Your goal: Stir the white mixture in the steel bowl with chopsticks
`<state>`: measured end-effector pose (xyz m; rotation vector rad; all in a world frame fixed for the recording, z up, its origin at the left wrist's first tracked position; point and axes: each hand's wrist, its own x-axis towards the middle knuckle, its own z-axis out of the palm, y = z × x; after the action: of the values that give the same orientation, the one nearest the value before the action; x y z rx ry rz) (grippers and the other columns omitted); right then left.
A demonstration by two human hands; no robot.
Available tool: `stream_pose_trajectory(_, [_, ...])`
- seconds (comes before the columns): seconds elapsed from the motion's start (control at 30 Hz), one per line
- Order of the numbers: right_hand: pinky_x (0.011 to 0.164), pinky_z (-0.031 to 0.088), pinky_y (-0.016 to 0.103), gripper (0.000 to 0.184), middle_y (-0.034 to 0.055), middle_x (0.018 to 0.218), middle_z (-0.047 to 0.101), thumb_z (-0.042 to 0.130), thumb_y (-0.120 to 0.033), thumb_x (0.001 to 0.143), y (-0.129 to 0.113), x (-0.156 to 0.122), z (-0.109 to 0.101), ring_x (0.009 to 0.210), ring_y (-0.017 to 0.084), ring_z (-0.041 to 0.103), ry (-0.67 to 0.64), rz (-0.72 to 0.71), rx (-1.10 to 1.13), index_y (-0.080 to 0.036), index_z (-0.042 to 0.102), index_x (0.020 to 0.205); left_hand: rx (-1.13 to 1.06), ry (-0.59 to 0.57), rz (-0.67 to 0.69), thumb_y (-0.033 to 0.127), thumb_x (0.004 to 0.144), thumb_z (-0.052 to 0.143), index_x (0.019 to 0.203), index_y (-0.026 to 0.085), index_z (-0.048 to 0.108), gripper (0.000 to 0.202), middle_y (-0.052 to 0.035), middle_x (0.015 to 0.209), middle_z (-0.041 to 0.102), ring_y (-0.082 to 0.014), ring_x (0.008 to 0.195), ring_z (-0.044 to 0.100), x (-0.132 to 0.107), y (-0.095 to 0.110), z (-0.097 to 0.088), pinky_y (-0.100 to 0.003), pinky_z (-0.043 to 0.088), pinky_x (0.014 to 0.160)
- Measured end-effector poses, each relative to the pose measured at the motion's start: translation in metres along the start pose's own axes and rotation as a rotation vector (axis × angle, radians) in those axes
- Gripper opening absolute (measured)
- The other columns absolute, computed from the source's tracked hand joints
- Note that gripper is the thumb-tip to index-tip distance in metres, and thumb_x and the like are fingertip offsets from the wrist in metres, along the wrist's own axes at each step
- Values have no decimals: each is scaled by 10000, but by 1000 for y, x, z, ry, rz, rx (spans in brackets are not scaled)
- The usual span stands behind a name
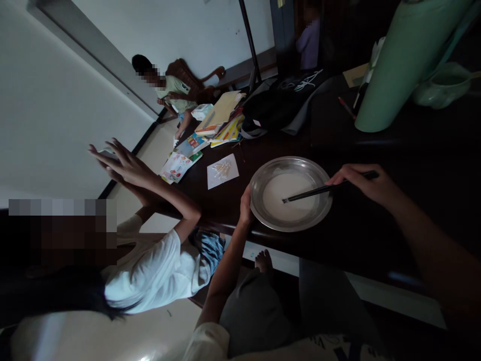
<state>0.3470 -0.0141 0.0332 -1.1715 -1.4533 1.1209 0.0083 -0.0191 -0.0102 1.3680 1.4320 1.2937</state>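
On that dark table, the left hand clasps a metal bowl, the right hand pinching chopsticks.

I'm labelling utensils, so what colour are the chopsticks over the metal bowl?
The chopsticks look black or nearly so in this dim light; the head view shows them best.

Dark table — directly on it: metal bowl, white paper sheet near that, piled books farther off, black bag beside them.
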Motion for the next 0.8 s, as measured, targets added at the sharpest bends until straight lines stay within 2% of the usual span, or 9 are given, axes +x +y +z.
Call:
stream_pose_trajectory(0.1, [999,536,430,436,42,917,830,667,-668,846,1,0,1,957,255,762,-30,-21,-19,-266,789,727,25,-13,28,378,998,509,1201,221,765,363,-63,1317,744,-292,1362,594,0,-2,-1,-385,412,1205])
stream_pose_trajectory(0.23, [869,568,420,535,57,749,805,658,-738,807,-1,1,-4,800,260,770,117,10,12,-249,735,604,-5,-32,27,388,1012,489,1196,231,766,368,-64,1349,727,-285,1366,592,-1,-1,-3,-369,404,1213])
stream_pose_trajectory(0.3, [833,575,419,561,59,708,794,658,-757,793,-1,0,-3,760,263,767,81,29,31,-245,717,571,-4,-19,-2,398,1012,486,1183,256,774,364,-47,1338,734,-280,1359,598,-1,0,-2,-359,412,1207])
stream_pose_trajectory(0.43, [977,547,438,464,44,882,831,678,-692,824,-1,-2,2,936,272,768,-62,12,0,-259,772,684,-13,2,-10,416,987,530,1156,253,780,342,-44,1322,742,-286,1351,603,0,-1,-1,-371,413,1205])
stream_pose_trajectory(0.5, [1008,534,450,453,43,903,832,679,-690,824,-1,-1,0,958,273,766,-15,0,-17,-266,779,698,-23,-14,6,428,994,513,1166,228,771,369,-56,1314,746,-289,1357,598,1,-2,0,-391,408,1210])
stream_pose_trajectory(0.57, [952,555,453,491,52,809,818,672,-713,812,-1,1,-3,868,272,772,81,-6,-4,-261,760,640,-15,-29,18,431,1000,498,1170,209,766,387,-67,1297,754,-293,1357,596,1,-1,1,-403,406,1211])
stream_pose_trajectory(0.63, [872,573,443,531,57,711,792,657,-723,814,-1,2,-4,767,264,763,117,-6,17,-253,728,576,2,-29,19,423,995,504,1167,215,771,379,-67,1291,757,-295,1350,601,0,1,0,-401,410,1210])
stream_pose_trajectory(0.7, [866,573,434,515,58,729,798,653,-696,832,0,1,-2,776,260,762,57,-2,19,-249,735,589,14,-17,9,411,985,518,1174,242,775,360,-51,1291,758,-293,1345,603,-1,3,0,-393,416,1208])
stream_pose_trajectory(0.8, [967,551,442,426,54,882,830,671,-636,849,1,0,3,921,268,767,-59,-5,-3,-255,777,692,25,-3,-2,397,966,546,1185,256,778,349,-39,1287,759,-293,1354,596,-1,4,0,-384,418,1211])
